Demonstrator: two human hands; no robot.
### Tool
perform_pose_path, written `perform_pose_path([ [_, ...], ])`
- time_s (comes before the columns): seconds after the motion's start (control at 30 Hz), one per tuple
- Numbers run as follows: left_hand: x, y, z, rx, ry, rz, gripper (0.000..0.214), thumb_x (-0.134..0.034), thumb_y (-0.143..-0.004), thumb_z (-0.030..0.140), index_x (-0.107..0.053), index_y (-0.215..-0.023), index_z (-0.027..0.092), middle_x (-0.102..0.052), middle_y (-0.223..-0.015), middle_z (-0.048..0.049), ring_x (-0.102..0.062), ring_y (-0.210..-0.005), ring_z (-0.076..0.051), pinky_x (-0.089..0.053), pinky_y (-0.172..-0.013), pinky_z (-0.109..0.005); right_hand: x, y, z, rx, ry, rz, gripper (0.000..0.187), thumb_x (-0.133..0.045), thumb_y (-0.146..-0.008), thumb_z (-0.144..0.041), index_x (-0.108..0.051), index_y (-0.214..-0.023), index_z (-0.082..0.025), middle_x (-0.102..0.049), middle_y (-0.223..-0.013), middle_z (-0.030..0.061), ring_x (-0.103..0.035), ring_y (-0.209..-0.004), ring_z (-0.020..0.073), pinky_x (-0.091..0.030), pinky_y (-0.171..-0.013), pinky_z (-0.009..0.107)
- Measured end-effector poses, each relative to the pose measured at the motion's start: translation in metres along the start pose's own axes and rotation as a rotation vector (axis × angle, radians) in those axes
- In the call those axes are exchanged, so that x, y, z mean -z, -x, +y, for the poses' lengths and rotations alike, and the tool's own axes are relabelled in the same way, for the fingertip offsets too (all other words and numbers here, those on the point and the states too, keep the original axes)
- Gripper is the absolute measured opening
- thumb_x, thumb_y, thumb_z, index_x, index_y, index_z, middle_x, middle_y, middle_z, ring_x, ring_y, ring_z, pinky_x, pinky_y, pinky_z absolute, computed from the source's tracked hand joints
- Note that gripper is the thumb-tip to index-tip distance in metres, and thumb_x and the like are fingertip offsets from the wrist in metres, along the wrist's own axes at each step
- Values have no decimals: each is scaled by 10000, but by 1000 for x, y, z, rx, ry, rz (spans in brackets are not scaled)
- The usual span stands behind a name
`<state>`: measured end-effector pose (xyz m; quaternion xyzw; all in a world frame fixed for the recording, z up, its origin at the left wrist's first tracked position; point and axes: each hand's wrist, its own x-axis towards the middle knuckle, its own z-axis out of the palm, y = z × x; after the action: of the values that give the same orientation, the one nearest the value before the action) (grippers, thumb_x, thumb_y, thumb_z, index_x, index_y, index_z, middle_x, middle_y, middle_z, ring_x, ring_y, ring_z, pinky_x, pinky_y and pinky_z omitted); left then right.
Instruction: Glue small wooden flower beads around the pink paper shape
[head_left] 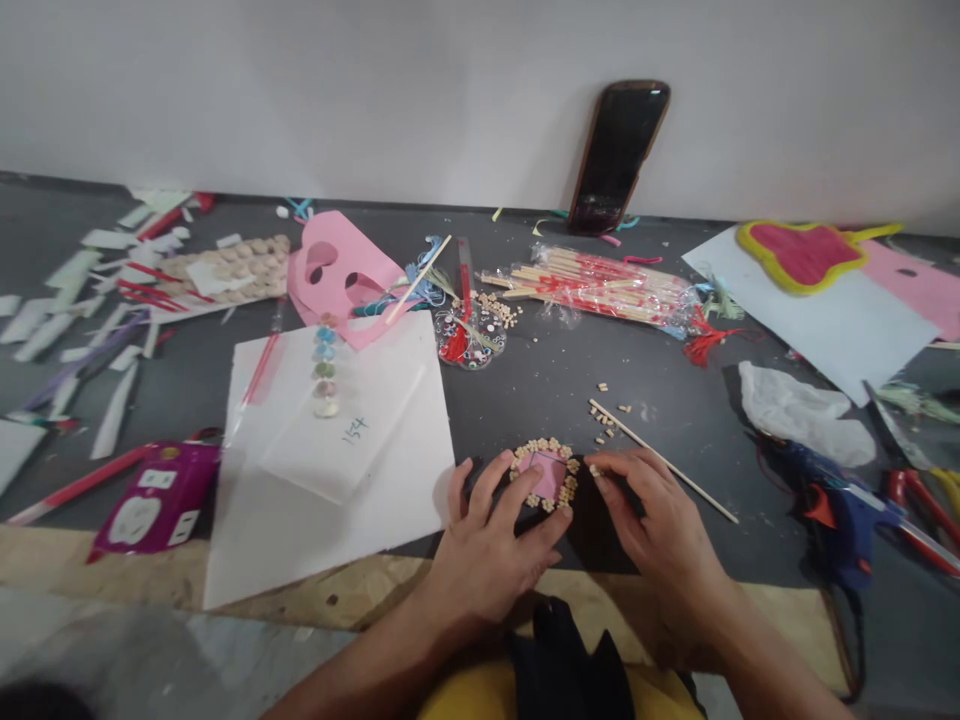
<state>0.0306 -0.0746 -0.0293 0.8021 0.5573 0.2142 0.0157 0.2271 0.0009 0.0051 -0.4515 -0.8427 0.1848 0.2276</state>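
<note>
A small pink square piece edged with wooden beads [544, 475] lies on the dark tabletop just in front of me. My left hand [495, 535] presses on its near left side, with the fingers spread around the beaded edge. My right hand [652, 505] is beside the piece, its thumb and fingertips pinched on a tiny wooden bead [595, 469]. A thin wooden stick [660, 460] runs past the back of my right hand, and several loose beads [604, 420] lie beyond it.
A blue hot glue gun [832, 500] and red-handled scissors [919, 510] lie at the right. White paper sheets [337, 480] lie at the left. Farther back are a pink foam mask [341, 280], a plastic-wrapped stick bundle [592, 285] and a phone [619, 155] leaning against the wall.
</note>
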Motion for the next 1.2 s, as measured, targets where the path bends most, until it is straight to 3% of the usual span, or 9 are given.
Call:
perform_pose_path([
  [1.2, 2, -1, 0, -4, 11, 5, 440, -701, -736, 515, -602, -1158, 438, -512, -1313, -18, -318, -1307, -323, -146, -1101, -560, 2, -19, 2, 61, 5, 5, 141, -480, -914, -171, -566, -1015, -218, -674, -873, 48, -605, -842, 193, -525, -740, 352],
])
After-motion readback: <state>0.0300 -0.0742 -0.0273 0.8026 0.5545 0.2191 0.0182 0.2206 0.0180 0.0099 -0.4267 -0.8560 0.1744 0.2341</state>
